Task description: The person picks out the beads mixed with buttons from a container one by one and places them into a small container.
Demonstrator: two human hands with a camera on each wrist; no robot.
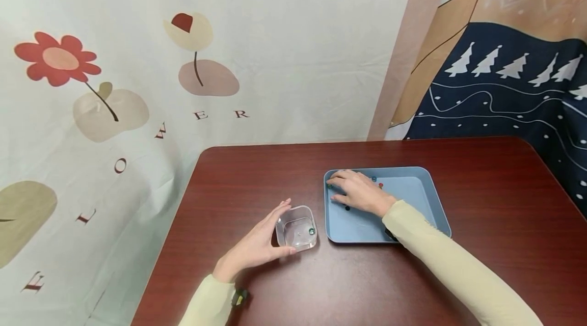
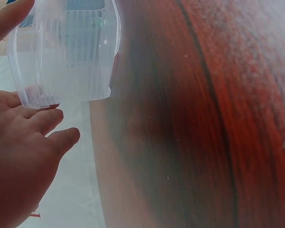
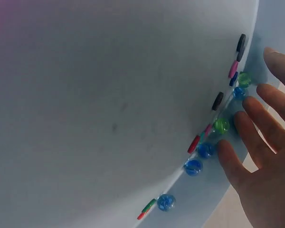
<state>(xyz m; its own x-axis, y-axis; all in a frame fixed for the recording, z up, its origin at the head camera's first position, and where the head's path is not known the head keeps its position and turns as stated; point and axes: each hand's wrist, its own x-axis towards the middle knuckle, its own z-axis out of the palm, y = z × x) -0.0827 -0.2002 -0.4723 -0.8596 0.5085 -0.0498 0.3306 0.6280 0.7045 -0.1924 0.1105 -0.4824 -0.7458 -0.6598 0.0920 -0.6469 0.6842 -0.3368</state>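
My left hand [image 1: 254,247] grips a clear plastic container [image 2: 80,57] between thumb and fingers, on the table left of the tray. A greenish glass marble [image 1: 312,231] lies inside it. My right hand [image 1: 359,193] reaches over the left part of a shallow blue tray [image 1: 415,201], its fingers spread and loosely bent. In the right wrist view, those fingers are close to several blue marbles [image 3: 193,167] and green marbles [image 3: 221,125] along the tray's edge. Small flat pieces, among them a black piece [image 3: 217,101] and a red piece [image 3: 194,144], lie beside the marbles.
The dark red wooden table [image 1: 243,175] has its far edge against a hanging cloth [image 1: 298,61] printed with flowers and letters. A navy cloth [image 1: 500,91] with white trees hangs at the right. One black piece [image 1: 347,208] lies in the tray below the right hand.
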